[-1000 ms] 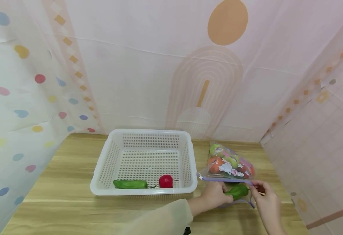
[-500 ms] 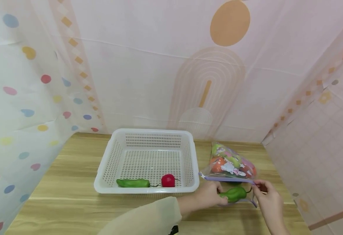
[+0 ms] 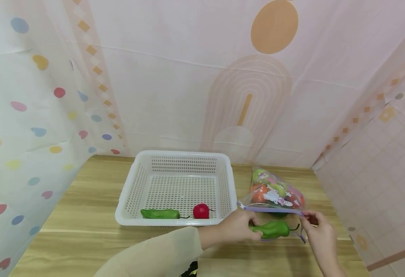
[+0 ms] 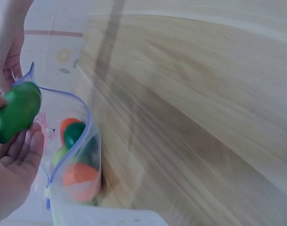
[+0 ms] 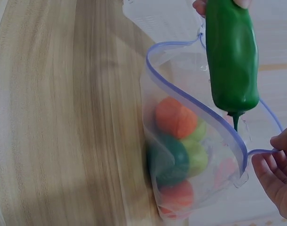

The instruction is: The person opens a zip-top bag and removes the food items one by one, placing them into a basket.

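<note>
A long green pepper (image 3: 273,230) is held by my left hand (image 3: 236,227), with its stem pointing right. In the right wrist view the pepper (image 5: 233,56) hangs over the mouth of a clear zip bag (image 5: 195,96) with a purple rim. My right hand (image 3: 322,235) pinches a corner of that rim, keeping the mouth spread; the right wrist view shows the fingers of this hand (image 5: 280,174) on it. Inside the bag lie orange, green and dark green rounded pieces, partly veiled by the printed plastic.
A white slotted basket (image 3: 123,204) stands left of the bag, holding a second green pepper (image 3: 161,214) and a red round vegetable (image 3: 201,211) near its front wall. Patterned cloth (image 3: 161,96) hangs behind and beside the wooden table (image 3: 84,231).
My left hand has drawn leftward with the pepper, so more of the pepper shows in front of the bag's rim. My right hand keeps its hold on the rim. The head view has shifted slightly.
</note>
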Tool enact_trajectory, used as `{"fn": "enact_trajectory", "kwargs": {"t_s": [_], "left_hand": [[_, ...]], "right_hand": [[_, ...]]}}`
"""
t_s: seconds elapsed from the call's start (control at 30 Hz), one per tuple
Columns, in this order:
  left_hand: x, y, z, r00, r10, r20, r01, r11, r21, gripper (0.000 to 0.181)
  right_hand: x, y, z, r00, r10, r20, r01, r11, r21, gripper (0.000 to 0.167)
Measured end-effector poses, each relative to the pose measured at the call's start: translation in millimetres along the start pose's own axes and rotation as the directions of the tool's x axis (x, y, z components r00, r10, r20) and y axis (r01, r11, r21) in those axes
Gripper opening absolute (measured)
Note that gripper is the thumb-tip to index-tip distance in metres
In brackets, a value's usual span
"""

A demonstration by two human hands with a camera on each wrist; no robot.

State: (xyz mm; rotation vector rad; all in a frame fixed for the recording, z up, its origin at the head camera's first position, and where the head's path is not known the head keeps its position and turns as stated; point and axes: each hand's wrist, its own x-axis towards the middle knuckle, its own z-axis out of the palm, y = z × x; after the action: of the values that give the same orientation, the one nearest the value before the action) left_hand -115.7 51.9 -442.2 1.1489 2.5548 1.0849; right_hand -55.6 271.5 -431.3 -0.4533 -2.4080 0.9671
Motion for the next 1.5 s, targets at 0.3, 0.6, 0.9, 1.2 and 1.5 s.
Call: {"fn": "enact_trajectory", "kwargs": {"t_s": [0.3,0.6,0.9,1.2,1.5], "left_hand": [[-7.2,-5.9,-17.3,0.998,0.008,0.056,-0.005,0.999,-0.053,0.016],[-22.7,-13.4,-44.3,0.989,0.065,0.13,-0.044,0.987,-0.156,0.013],[-37.4,-22.2,-71.8,0.993,0.026,0.113,0.002,0.972,-0.237,0.013],[-56.8,-44.1,-104.4,1.0,-0.015,0.026,0.019,0.982,-0.186,0.015],[-82.1,-77.5,-125.8,0.994,-0.113,-0.009,0.111,0.988,-0.108,0.017]], "right_hand": [[4.0,-2,-1,1.0,-0.005,0.009,0.005,1.0,-0.012,0.014],[5.0,-2,-3,1.0,0.006,0.027,-0.006,1.0,-0.015,0.014],[4.2,0,-6,0.999,0.006,0.041,-0.005,1.0,-0.02,0.014],[4.0,-2,-6,0.999,0.013,0.048,-0.011,1.0,-0.024,0.014],[3.0,-2,-5,0.998,0.006,0.059,-0.004,1.0,-0.027,0.014]]}}
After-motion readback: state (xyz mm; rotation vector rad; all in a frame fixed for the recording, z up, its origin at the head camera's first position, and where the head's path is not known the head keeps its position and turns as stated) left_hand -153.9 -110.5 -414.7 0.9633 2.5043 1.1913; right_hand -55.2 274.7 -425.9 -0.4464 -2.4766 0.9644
